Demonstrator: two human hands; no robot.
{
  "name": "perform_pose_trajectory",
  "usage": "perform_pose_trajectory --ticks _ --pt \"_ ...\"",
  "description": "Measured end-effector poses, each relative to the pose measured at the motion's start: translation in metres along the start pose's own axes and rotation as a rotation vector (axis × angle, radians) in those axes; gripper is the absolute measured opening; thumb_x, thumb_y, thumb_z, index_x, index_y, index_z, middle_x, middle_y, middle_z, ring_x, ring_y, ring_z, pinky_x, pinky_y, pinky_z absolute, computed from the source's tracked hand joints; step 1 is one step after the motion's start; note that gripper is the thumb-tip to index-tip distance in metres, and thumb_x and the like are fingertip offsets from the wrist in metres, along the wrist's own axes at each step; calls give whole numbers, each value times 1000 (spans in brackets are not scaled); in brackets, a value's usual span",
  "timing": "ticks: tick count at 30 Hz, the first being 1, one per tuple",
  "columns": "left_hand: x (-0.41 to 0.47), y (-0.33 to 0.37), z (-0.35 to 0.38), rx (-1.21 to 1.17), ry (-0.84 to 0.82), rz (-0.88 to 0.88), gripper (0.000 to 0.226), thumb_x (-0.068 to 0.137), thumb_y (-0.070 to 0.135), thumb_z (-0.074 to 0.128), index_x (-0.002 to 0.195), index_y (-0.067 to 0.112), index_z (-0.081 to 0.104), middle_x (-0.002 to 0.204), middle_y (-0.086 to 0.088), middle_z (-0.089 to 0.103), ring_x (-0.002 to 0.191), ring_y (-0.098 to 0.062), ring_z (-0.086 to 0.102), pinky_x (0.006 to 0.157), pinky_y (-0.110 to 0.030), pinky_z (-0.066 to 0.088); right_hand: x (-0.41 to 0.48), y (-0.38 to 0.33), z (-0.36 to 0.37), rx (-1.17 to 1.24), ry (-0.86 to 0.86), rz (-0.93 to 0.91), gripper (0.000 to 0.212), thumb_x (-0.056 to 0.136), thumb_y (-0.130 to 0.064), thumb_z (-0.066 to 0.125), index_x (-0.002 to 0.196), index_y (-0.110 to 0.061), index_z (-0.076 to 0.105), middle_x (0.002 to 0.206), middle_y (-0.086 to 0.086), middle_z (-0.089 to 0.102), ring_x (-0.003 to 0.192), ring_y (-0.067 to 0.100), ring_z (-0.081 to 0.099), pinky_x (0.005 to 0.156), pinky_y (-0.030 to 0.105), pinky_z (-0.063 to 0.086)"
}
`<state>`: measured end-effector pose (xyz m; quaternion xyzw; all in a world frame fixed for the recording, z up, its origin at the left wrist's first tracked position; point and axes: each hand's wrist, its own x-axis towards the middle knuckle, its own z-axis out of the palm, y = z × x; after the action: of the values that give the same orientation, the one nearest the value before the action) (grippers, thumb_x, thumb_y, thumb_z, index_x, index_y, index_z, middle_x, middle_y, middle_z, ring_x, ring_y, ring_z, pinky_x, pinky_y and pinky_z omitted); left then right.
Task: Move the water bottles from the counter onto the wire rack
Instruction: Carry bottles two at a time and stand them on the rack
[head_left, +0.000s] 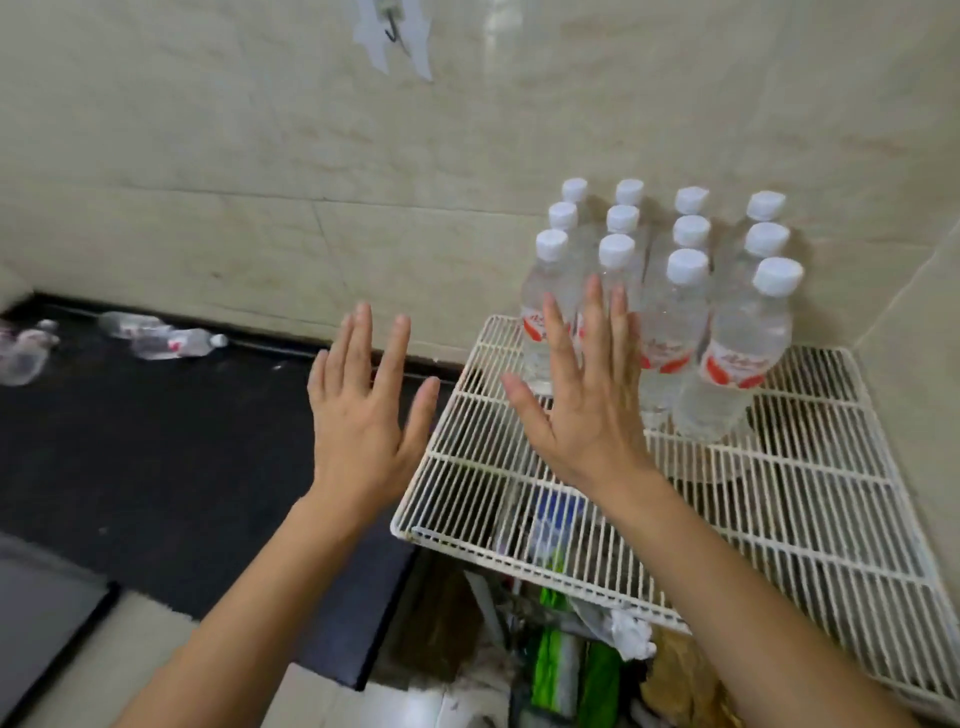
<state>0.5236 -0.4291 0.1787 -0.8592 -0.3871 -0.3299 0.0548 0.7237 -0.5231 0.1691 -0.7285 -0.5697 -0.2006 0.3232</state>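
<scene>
Fingers (592, 306) of the right hand (582, 400) are spread flat and hold nothing; just beyond their tips, twelve water bottles (670, 291) stand upright on the wire rack (675, 488). Left hand (363, 405) is also open and empty, and far left of its fingers (363, 332) more bottles (161, 338) lie on the black counter (156, 457).

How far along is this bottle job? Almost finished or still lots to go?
Mostly done, it seems. Twelve upright bottles stand in rows at the back of the wire rack. Nothing is in hand: the left hand and right hand are both open and empty. Left to move: a few bottles lying on the dark counter, such as one near the wall.
</scene>
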Motion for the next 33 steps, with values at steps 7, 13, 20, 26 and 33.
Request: perform_pose_trajectory --ticks 7,13,20,26,33 --pt "-62 -129 -62 204 19 -285 65 101 47 42 155 13 33 164 -23 19 152 -40 19 116 -62 25 28 -129 65 138 -113 -122 78 102 -59 40 162 -14 17 167 24 0 155 43 -6 125 58 2" --pt "-106 -279 -138 299 59 -425 67 100 50 37 156 12 33 164 -22 20 152 -39 18 116 -62 24 40 -287 135 199 -144 -254 73 103 -58 38 161 -16 23 169 20 2 156 40 -7 126 54 -3" --pt "-155 -454 -235 383 12 -569 68 101 52 32 158 16 27 166 -17 16 154 -33 12 120 -58 18 64 -493 222 281 -158 -359 69 103 -55 41 158 -14 33 168 22 12 156 39 2 126 53 3" --pt "-171 -559 -261 379 28 -657 67 101 51 34 156 15 28 165 -18 18 153 -34 15 120 -59 21 82 -599 280 309 -221 -448 69 103 -56 41 157 -15 33 168 21 11 157 35 -2 126 53 3" --pt "-147 -669 -231 353 -21 -659 69 100 54 31 158 17 26 167 -15 14 154 -31 12 121 -57 17 122 -657 382 306 -263 -455 68 103 -55 40 157 -15 34 168 19 11 157 34 0 126 54 8"
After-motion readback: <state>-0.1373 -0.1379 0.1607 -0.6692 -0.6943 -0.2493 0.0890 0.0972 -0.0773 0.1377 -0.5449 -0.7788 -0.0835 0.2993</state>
